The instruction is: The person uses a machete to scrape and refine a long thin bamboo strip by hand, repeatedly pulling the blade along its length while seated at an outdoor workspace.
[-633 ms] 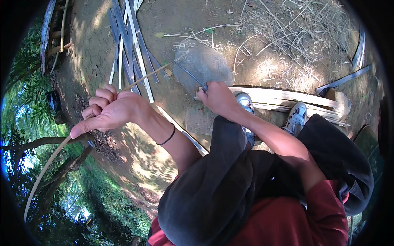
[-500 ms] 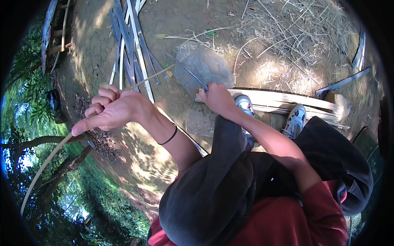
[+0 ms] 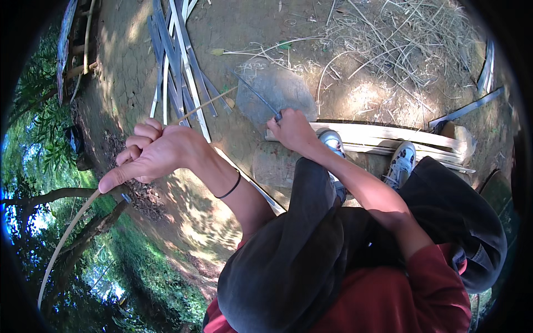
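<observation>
Landmark: flat stone (image 3: 277, 94) on the bare dirt, ahead of the seated person's knees.
Left hand (image 3: 158, 152): raised well to the left of the stone and nearer the person, fingers curled shut around a thin bamboo strip (image 3: 66, 236), forefinger stretched out along it.
Bamboo strip: one long pale sliver; from the left fist it curves down and away to the left, and its other end (image 3: 202, 105) runs up toward the stone's left edge.
Right hand (image 3: 294, 130): at the stone's near edge, closed tight on the handle of a knife (image 3: 258, 94).
Knife: dark slim blade lying across the stone, pointing away from the person toward its far left edge; whether the blade touches the strip cannot be told.
Pile of slats (image 3: 177, 55): grey and pale bamboo lengths fanned out on the ground just left of the stone.
Split boards (image 3: 400, 139): pale stack lying just right of the stone, under the person's feet.
Shoes (image 3: 400, 164): two grey sneakers resting on the boards, right of the stone.
Dry straw (image 3: 400, 44): loose litter beyond the stone, to its right.
Wristband (image 3: 230, 186): thin black band on the left wrist, nearer the person than the stone.
</observation>
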A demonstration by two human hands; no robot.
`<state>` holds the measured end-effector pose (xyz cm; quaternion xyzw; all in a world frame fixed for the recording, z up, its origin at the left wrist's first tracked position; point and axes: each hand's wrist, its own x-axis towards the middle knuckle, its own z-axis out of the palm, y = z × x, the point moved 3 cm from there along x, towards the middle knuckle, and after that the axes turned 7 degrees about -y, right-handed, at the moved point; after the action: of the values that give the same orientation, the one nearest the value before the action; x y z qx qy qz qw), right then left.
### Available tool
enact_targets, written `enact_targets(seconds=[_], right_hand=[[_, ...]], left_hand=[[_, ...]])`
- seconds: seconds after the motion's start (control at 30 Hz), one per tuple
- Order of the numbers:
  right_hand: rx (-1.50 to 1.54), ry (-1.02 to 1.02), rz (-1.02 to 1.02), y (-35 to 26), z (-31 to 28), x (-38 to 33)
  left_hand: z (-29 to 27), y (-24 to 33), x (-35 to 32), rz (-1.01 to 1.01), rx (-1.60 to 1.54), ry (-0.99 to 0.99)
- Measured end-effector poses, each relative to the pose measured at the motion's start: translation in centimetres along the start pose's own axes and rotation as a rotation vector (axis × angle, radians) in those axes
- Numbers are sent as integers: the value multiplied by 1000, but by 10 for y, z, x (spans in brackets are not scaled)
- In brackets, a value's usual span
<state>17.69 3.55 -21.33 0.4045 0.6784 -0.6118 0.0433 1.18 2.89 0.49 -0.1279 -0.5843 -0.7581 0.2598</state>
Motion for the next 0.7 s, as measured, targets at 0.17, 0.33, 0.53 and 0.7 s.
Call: enact_targets(seconds=[0.17,0.33,0.53,0.7], right_hand=[[162,-41,-183,-53,-3,-29],[89,-6,-167,-56,-1,-24],[18,1,-214,-77,-6,-34],[16,51,-197,-68,-3,-35]], left_hand=[[-2,-1,0,32,11,-8],[-3,-1,5,23,28,54],[-10,-2,9,22,23,15],[-5,2,-5,8,1,-13]])
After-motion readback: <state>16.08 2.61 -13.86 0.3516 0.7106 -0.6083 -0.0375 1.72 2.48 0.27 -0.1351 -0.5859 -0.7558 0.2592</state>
